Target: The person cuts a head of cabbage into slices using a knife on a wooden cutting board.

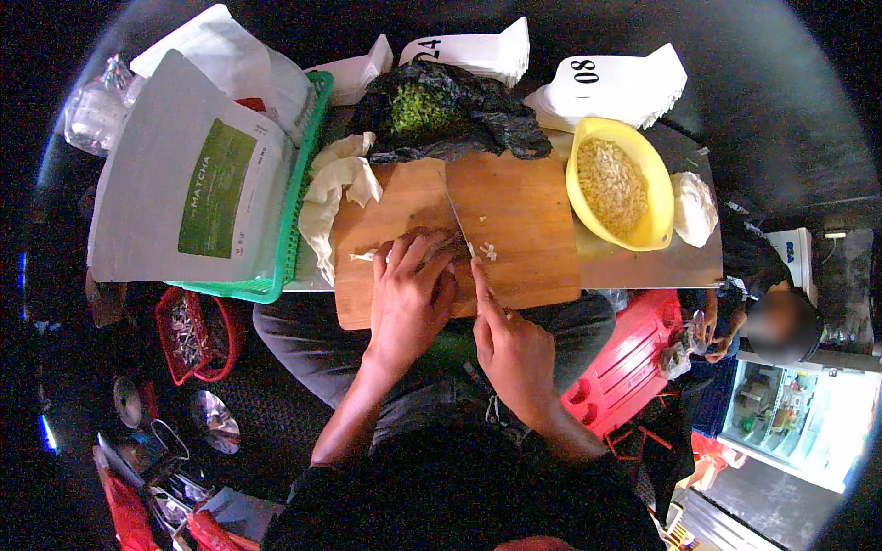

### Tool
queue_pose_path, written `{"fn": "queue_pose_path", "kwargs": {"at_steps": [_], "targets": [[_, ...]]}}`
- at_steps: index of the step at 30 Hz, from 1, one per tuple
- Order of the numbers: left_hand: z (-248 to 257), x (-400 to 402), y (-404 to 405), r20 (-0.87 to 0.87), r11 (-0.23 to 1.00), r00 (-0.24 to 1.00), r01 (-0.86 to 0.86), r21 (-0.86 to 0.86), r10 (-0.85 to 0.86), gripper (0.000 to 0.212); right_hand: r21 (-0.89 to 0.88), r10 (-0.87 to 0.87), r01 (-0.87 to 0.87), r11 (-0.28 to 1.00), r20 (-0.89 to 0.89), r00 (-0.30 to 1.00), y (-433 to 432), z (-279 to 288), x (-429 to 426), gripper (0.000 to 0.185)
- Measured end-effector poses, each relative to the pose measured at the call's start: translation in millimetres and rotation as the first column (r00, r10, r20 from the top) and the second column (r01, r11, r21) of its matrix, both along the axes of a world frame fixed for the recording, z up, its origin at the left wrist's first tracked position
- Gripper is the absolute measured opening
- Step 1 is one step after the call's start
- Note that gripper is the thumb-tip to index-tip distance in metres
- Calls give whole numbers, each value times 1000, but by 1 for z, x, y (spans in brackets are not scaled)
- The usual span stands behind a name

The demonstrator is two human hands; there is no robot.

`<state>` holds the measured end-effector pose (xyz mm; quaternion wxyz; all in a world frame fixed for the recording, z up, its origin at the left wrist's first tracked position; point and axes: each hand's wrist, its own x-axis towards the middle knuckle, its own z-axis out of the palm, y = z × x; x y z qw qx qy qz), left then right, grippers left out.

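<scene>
A wooden cutting board (527,220) lies before me, jutting over the table's front edge. My right hand (513,337) grips a knife (456,212) with the index finger stretched along it; the blade points away from me, across the board. Just left of it, my left hand (413,279) presses down on a pale food strip (362,257), whose end shows past the fingers. How much of the strip lies under the hand is hidden. Small cut pale pieces (488,252) lie right of the blade. A limp off-white sheet (329,206), perhaps wrapper dough or cloth, rests over the board's left edge.
A yellow bowl (665,200) of chopped pale food stands right, beside a white bundle (693,209). Behind the board sits a black plastic bag (503,113) with chopped greens (418,109). A green basket (293,227) holds large packets (155,200). At far right, a person (730,324) handles a clear bag.
</scene>
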<state>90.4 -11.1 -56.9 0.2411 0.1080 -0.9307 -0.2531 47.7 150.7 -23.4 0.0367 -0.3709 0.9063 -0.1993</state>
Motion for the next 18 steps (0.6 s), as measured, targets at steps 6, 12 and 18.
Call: {"fn": "queue_pose_path", "kwargs": {"at_steps": [6, 12, 18], "targets": [[7, -1, 0, 16, 998, 1000, -10, 58, 9, 31, 15, -18, 17, 1000, 76, 997, 17, 6, 3, 66], [2, -1, -2, -12, 999, 1000, 21, 37, -21, 36, -104, -55, 67, 992, 110, 992, 28, -5, 0, 63], [1, 2, -2, -2, 996, 1000, 28, 81, -27, 40, -106, -43, 59, 993, 151, 988, 28, 1, 4, 62]]}}
